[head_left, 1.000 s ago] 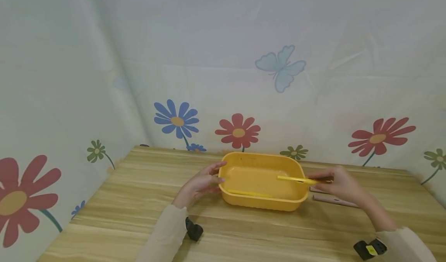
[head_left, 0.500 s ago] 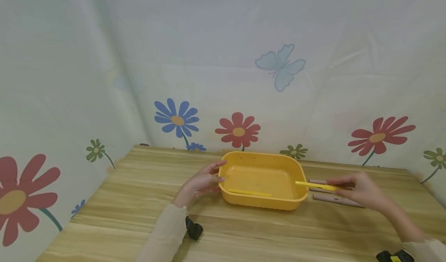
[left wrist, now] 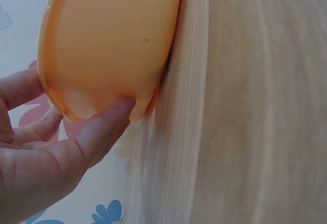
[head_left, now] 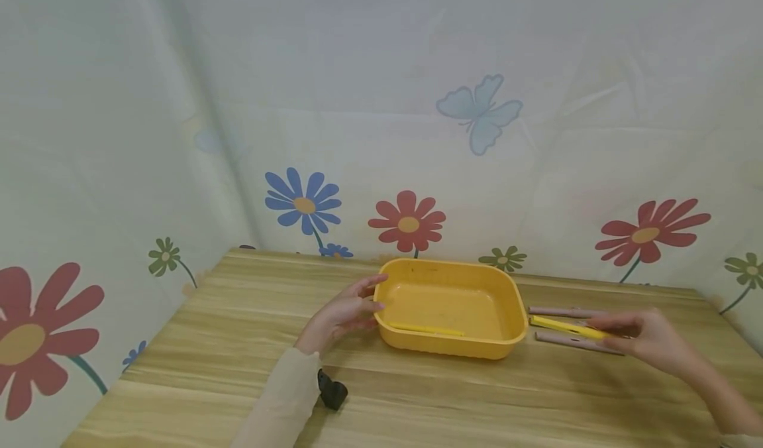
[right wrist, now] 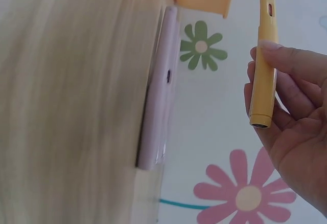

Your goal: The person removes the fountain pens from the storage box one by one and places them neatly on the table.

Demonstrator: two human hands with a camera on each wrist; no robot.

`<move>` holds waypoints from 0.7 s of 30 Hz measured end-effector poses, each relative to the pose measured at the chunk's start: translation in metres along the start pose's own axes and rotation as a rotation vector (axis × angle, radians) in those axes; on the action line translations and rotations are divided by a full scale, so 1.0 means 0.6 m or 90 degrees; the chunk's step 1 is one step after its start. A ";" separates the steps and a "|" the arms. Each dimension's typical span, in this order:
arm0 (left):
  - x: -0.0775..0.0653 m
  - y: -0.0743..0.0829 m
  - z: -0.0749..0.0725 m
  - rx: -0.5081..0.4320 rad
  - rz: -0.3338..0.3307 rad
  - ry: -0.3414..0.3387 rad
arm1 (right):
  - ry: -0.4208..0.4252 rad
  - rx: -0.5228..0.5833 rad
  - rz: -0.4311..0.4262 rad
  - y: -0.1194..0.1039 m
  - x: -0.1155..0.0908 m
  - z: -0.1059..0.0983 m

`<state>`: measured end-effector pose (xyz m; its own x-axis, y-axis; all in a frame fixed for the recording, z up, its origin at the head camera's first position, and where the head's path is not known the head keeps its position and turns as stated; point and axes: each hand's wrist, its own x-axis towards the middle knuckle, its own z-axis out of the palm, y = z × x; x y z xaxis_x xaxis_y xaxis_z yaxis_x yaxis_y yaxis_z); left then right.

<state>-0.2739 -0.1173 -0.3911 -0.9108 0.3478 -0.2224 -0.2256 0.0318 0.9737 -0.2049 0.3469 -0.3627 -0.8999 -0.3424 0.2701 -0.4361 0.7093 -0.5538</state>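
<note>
A yellow plastic basin (head_left: pixel 453 347) stands on the table, with a yellow pen (head_left: pixel 426 330) lying along its near inner side. My left hand (head_left: pixel 342 317) holds the basin's left end, fingers spread at the rim and outer wall; the left wrist view shows these fingers (left wrist: pixel 107 127) against the wall. Right of the basin, my right hand (head_left: pixel 658 342) pinches a second yellow pen (head_left: pixel 566 327) between thumb and fingers. In the right wrist view this pen (right wrist: pixel 264 81) is off the table. Pale pink pens (head_left: pixel 575 343) lie beneath and beside it, partly hidden by the hand.
The wood-grain table (head_left: pixel 417 408) meets a pale backdrop (head_left: pixel 357 70) printed with flowers and a butterfly close behind the basin. A black wrist device (head_left: pixel 332 392) sits at the left sleeve (head_left: pixel 280 398).
My right hand has moved right and lower with the yellow pen, from over the basin to above the pink pens. My left hand and the basin have stayed put.
</note>
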 end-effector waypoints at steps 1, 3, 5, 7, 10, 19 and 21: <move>0.001 0.000 0.000 0.001 0.003 -0.002 | 0.003 0.007 -0.001 0.004 -0.003 0.000; 0.001 0.000 0.000 0.000 0.003 -0.002 | 0.003 0.019 -0.001 0.010 -0.008 0.000; 0.002 0.001 0.000 0.002 0.003 0.001 | 0.000 0.028 -0.005 0.014 -0.011 0.001; 0.002 0.001 0.001 0.006 0.002 0.005 | -0.009 0.032 0.000 0.018 -0.015 0.001; 0.002 0.002 0.001 0.011 0.000 0.011 | -0.024 0.019 0.036 0.020 -0.017 0.004; 0.004 0.001 0.000 0.020 -0.001 0.015 | -0.065 -0.004 0.066 0.033 -0.021 0.010; 0.005 0.001 0.000 0.021 0.000 0.015 | -0.068 0.006 0.063 0.039 -0.022 0.010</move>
<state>-0.2766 -0.1161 -0.3912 -0.9187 0.3261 -0.2227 -0.2142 0.0622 0.9748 -0.2030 0.3643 -0.3842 -0.9335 -0.3344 0.1290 -0.3445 0.7376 -0.5808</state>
